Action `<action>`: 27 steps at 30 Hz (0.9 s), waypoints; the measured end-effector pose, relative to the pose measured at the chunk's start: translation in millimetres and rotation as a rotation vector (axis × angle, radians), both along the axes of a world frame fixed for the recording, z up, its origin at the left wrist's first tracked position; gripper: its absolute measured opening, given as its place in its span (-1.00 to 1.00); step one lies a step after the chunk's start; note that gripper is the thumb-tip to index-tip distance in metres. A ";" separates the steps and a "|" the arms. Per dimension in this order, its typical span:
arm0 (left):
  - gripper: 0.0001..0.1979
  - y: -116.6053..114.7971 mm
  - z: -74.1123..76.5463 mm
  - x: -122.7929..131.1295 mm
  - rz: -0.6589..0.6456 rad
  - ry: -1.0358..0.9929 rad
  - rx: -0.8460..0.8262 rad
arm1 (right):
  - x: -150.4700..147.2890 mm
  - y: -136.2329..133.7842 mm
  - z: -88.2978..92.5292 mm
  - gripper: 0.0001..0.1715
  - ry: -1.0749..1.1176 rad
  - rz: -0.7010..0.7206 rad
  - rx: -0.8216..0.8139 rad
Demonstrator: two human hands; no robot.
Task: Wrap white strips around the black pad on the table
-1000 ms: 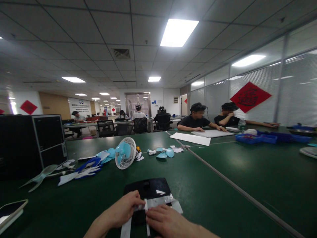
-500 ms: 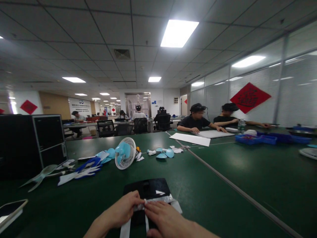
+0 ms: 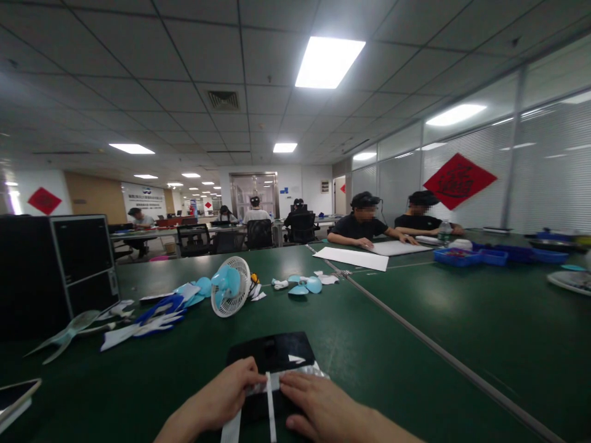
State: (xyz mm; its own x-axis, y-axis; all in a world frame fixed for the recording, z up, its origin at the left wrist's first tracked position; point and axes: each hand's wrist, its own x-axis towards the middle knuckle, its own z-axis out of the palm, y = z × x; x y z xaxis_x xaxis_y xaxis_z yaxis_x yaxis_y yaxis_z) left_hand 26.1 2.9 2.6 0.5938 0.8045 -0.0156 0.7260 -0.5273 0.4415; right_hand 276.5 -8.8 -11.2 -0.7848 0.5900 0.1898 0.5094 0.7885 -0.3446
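Observation:
A black flat object (image 3: 272, 349) lies on the green table in front of me, with a whitish band across it. A narrow white strip (image 3: 271, 406) runs down its middle toward me, and a wider white strip (image 3: 231, 428) hangs at its left. My left hand (image 3: 231, 391) is closed, its fingertips pressed together on the band just left of the narrow strip; whatever they pinch is hidden. My right hand (image 3: 316, 400) lies flat on the band and the black object, right of the strip, fingers stretched and thumb apart.
A white and blue fan (image 3: 231, 287), blue fan blades (image 3: 305, 285), gloves (image 3: 143, 326) and a black case (image 3: 83, 264) stand or lie ahead. Two people sit at the right beyond a white board (image 3: 353, 258); blue trays (image 3: 457, 256) are near them.
My right hand has moved slightly right, uncovering more of the narrow strip. My left hand stays at the band. The whole view has shifted a little.

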 end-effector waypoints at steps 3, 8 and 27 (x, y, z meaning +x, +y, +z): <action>-0.56 -0.9 1.8 -0.2 -0.006 0.007 0.000 | 5.7 0.4 1.9 -0.39 -0.006 -0.007 -0.006; -0.63 -0.3 1.4 -3.6 0.009 0.007 -0.010 | 17.9 -1.0 10.4 -0.44 -0.016 -0.029 -0.025; -0.78 7.3 2.5 -15.3 0.159 -0.031 -0.069 | 21.9 26.5 11.0 -0.63 0.120 -0.191 -0.017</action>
